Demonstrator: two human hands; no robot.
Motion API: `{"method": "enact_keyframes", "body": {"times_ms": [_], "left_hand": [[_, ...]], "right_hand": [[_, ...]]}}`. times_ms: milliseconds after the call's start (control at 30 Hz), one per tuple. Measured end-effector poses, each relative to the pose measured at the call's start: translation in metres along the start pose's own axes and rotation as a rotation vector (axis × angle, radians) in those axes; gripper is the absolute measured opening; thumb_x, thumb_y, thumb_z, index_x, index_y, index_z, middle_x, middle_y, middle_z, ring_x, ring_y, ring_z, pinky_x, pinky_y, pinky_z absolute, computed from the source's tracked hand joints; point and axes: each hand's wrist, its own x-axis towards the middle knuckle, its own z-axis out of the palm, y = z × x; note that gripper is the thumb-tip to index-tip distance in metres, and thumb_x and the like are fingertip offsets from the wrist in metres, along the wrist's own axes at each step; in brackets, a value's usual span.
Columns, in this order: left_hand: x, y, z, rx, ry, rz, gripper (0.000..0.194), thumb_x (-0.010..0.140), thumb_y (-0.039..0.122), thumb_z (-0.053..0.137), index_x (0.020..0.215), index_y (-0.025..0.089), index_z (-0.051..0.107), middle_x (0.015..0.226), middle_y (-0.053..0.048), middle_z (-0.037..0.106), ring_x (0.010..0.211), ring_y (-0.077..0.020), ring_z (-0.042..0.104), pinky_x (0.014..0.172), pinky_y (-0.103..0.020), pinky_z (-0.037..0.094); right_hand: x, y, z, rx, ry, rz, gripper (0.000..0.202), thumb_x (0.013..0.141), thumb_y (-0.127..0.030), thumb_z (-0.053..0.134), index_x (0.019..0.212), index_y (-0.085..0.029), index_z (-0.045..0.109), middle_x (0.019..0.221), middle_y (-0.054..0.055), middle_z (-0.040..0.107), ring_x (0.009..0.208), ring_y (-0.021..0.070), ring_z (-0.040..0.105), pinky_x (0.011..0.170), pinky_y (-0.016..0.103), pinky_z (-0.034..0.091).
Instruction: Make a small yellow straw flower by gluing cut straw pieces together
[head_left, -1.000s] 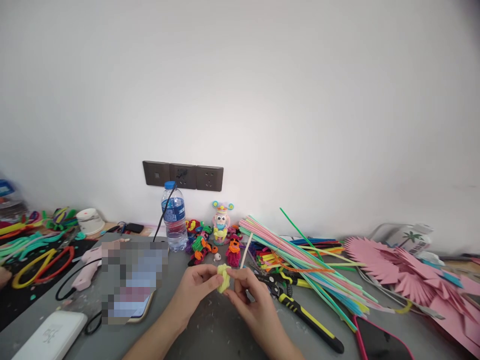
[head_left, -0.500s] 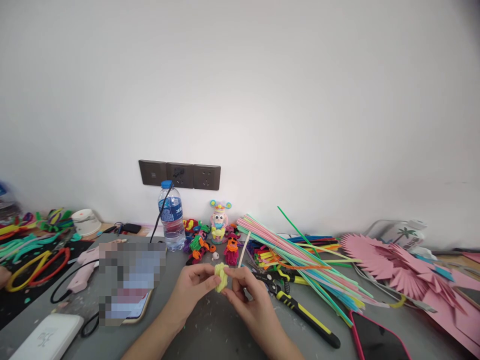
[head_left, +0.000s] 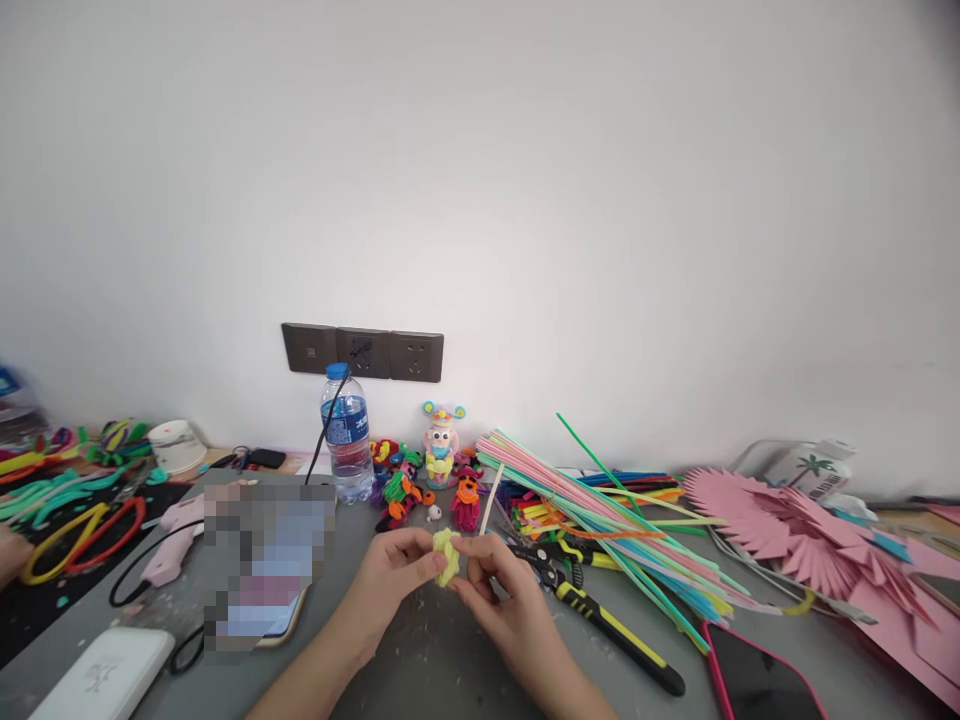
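Note:
A small pale yellow bundle of coiled pipe cleaner is pinched between my two hands above the grey table. My left hand grips its left side with thumb and forefinger. From the other side, the fingertips of my right hand close on it. A thin pale stick-like strip rises just behind my right hand. Beyond the hands stand small pipe cleaner figures, among them an orange and pink one, and a pastel figurine.
Yellow-and-black pliers and a bundle of pastel pipe cleaners lie to the right, near a pink-edged phone. A water bottle, another phone, a pink glue gun and a white box are leftward. Another person's hand shows far left.
The view has shifted slightly, so things appear a little further right. Both hands keep their pinch on the yellow bundle, which appears slightly turned.

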Motion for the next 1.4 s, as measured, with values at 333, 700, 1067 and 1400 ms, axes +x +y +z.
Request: {"method": "enact_keyframes", "body": {"times_ms": [333,700,1067,1400], "left_hand": [[0.000,0.008,0.002,0.057,-0.010,0.022,0.033,0.065,0.044,0.079,0.067,0.013,0.066,0.063,0.000,0.057,0.063,-0.0133,0.048,0.061,-0.022,0.037],[0.000,0.013,-0.002,0.133,-0.117,-0.007,0.031,0.073,0.042,0.073,0.084,0.013,0.076,0.075,-0.006,0.068,0.073,-0.0188,0.055,0.069,-0.027,0.041],[0.002,0.009,0.003,0.012,0.061,0.018,0.031,0.067,0.038,0.080,0.084,0.015,0.068,0.079,-0.003,0.064,0.076,-0.0158,0.055,0.068,-0.023,0.044],[-0.002,0.014,0.008,-0.187,-0.035,-0.095,0.026,0.074,0.037,0.075,0.083,0.018,0.059,0.081,-0.001,0.064,0.076,-0.0129,0.058,0.074,-0.025,0.047]], "right_hand": [[0.002,0.001,0.001,0.087,0.019,0.001,0.020,0.089,-0.031,0.058,0.105,-0.019,0.060,0.061,-0.007,0.034,0.053,0.0107,0.033,0.050,0.022,0.028],[0.004,-0.006,-0.002,0.051,-0.003,0.017,0.020,0.088,-0.025,0.058,0.107,-0.019,0.059,0.061,-0.008,0.034,0.053,0.0103,0.033,0.051,0.021,0.028],[0.004,-0.005,-0.001,-0.013,0.050,-0.005,0.051,0.087,-0.019,0.056,0.135,-0.023,0.040,0.064,-0.008,0.036,0.054,0.0106,0.037,0.051,0.020,0.030],[0.014,-0.010,-0.002,0.449,0.063,0.234,0.045,0.085,-0.057,0.055,0.105,-0.016,0.058,0.056,-0.008,0.037,0.048,0.0098,0.032,0.047,0.022,0.027]]}}
